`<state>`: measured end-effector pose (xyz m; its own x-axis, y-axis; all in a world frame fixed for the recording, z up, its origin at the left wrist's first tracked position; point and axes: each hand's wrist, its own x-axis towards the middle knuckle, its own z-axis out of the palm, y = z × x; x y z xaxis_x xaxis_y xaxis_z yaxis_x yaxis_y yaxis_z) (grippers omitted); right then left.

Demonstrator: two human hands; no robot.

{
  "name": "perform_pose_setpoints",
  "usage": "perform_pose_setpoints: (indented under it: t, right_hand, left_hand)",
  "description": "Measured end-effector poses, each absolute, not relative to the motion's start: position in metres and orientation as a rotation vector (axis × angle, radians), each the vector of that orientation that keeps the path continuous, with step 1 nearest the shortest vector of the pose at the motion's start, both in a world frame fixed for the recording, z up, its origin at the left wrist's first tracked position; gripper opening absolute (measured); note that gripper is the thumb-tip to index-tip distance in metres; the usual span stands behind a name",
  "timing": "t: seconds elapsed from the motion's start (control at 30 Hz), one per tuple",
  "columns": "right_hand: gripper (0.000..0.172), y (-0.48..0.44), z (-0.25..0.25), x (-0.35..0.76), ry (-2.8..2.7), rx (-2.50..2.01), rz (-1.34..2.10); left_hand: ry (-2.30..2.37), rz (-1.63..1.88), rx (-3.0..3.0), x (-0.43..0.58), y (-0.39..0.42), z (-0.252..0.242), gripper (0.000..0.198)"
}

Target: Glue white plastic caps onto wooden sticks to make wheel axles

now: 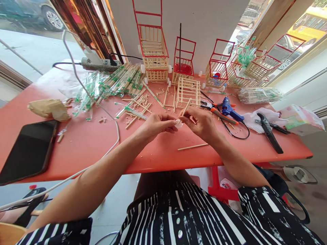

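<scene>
Head view. Both hands work over the near middle of the red table (84, 143), close together above its front edge.

The left hand (158, 124) is closed, with thumb and fingertips pinched on a small white disc (179, 124). The right hand (200, 122) is closed in a pinch on a wooden stick (186, 108). The stick slants up and away from the person, and its lower end meets the disc between the 2 hands. Whether the stick has entered the disc cannot be told.

1 loose stick (193, 147) lies flat on the table just in front of the right wrist.

A stick frame (189, 92) stands just beyond the hands. To its right lie orange-handled pliers (217, 111) and a blue glue gun (230, 110), near each other. A black tool (269, 133) rests further right on white cloth.

A heap of wrapped chopsticks (120, 81) and cut pieces lies at the left rear. A dark phone (28, 149) lies at the near left corner.
</scene>
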<state>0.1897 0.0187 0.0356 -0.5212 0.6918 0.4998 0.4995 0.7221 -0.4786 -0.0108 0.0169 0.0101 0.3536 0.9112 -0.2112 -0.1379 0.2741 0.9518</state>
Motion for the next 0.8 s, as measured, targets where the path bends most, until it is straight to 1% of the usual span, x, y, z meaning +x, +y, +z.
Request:
perform_pose_setpoints:
  t: [0.2,0.47,0.63,0.8]
  right_hand:
    - [0.029,0.019,0.035,0.190,-2.235,-0.876,0.360]
    - [0.036,0.019,0.035,0.190,-2.240,-0.919,0.388]
    - [0.035,0.019,0.034,0.189,-2.245,-0.935,0.388]
    - [0.033,0.019,0.034,0.189,-2.250,-0.930,0.390]
  left_hand:
    - [0.922,0.889,1.046,-0.011,0.017,0.007,0.050]
    - [0.872,0.888,1.093,-0.013,0.019,0.002,0.047]
    - [0.837,0.887,1.121,-0.014,0.021,-0.002,0.042]
    - [0.855,0.892,1.111,-0.013,0.020,0.000,0.043]
